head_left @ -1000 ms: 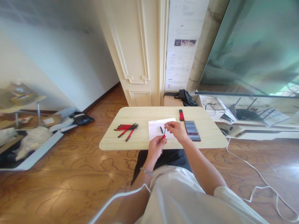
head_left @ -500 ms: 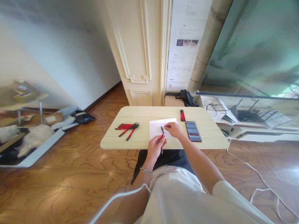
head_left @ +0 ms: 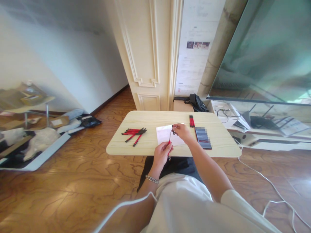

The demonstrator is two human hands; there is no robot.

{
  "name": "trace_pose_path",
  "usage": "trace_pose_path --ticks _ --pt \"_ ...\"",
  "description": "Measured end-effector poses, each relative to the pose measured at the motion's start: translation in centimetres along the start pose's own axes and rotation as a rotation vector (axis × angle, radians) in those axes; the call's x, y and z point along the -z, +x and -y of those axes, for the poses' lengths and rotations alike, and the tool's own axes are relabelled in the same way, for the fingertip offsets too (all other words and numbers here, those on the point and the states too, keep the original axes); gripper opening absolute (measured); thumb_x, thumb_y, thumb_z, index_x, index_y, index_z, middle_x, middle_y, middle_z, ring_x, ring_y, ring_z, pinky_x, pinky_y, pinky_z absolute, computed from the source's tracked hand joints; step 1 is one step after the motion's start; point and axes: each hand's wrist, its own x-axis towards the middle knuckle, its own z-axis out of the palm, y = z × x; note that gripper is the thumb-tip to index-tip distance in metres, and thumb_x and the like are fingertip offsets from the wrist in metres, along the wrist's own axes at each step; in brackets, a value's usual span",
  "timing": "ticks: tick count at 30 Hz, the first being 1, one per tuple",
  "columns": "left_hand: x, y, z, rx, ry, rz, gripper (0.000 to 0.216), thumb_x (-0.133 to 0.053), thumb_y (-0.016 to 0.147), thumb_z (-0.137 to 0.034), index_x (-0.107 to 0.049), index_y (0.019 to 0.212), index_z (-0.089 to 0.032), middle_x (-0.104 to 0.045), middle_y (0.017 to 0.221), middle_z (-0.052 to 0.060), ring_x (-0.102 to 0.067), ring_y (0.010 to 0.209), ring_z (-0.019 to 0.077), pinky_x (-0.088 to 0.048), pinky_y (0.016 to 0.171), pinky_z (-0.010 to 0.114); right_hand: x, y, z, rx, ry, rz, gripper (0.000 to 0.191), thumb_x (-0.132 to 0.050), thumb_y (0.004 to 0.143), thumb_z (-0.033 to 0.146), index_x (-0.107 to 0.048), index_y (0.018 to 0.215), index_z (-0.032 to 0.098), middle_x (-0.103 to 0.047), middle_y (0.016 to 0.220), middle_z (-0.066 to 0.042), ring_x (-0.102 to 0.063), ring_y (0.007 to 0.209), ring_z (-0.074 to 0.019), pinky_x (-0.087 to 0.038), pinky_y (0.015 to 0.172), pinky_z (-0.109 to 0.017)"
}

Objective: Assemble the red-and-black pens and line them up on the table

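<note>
My left hand is closed around the red barrel of a pen, held upright over the table's front edge. A thin dark rod sticks up from the barrel's top. Just above and to the right, my right hand pinches a small black pen cap, apart from the barrel; its exact form is hard to make out. Beneath the hands lies a white sheet of paper. Several red and black pens lie in a loose pile on the left, and several more lie side by side at the back right.
A phone with a blurred screen lies on the light wooden table, right of my right hand. Behind the table sits a black bag on a box. A white cable runs over the floor at right.
The black cap has come off the top of the pen and is now in my right hand, baring the thin rod. My left hand stays nearly in place. The view has shifted slightly.
</note>
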Motion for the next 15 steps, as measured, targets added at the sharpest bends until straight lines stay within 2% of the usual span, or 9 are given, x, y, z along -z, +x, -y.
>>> trace_pose_path --ticks 2,5,9,15 --pt "-0.2 0.0 0.1 -0.01 0.013 0.017 0.038 -0.067 0.075 -0.046 -0.067 0.094 -0.013 -0.07 0.078 0.008 -0.063 0.068 0.0159 -0.044 0.059 0.025 0.8 -0.7 1.1 0.047 0.281 -0.029 0.038 -0.063 0.073 0.04 -0.064 0.101 0.014 -0.068 0.077 -0.005 -0.054 0.059 -0.0114 -0.042 0.055 -0.024" --pt "-0.6 0.0 0.1 -0.034 0.044 0.044 0.036 -0.065 0.077 -0.046 -0.067 0.093 -0.013 -0.069 0.076 0.007 -0.061 0.067 0.0149 -0.044 0.059 0.025 1.6 -1.8 2.8 0.091 0.471 -0.043 0.038 -0.067 0.071 0.042 -0.063 0.097 0.016 -0.067 0.081 -0.005 -0.055 0.062 -0.0105 -0.043 0.057 -0.024" --pt "-0.8 -0.1 0.0 -0.061 0.076 0.06 0.034 -0.063 0.079 -0.045 -0.067 0.09 -0.014 -0.068 0.075 0.006 -0.06 0.066 0.0145 -0.044 0.06 0.025 1.9 -2.6 3.8 0.109 0.478 -0.049 0.037 -0.07 0.069 0.042 -0.063 0.094 0.016 -0.067 0.08 -0.005 -0.054 0.061 -0.01 -0.043 0.056 -0.023" --pt "-0.6 -0.1 -0.1 -0.087 0.123 0.069 0.033 -0.061 0.082 -0.044 -0.067 0.091 -0.014 -0.067 0.074 0.006 -0.059 0.065 0.0142 -0.044 0.06 0.025 1.6 -2.7 3.1 0.122 0.411 -0.042 0.036 -0.068 0.07 0.043 -0.063 0.095 0.016 -0.067 0.078 -0.004 -0.055 0.061 -0.0106 -0.042 0.054 -0.023"
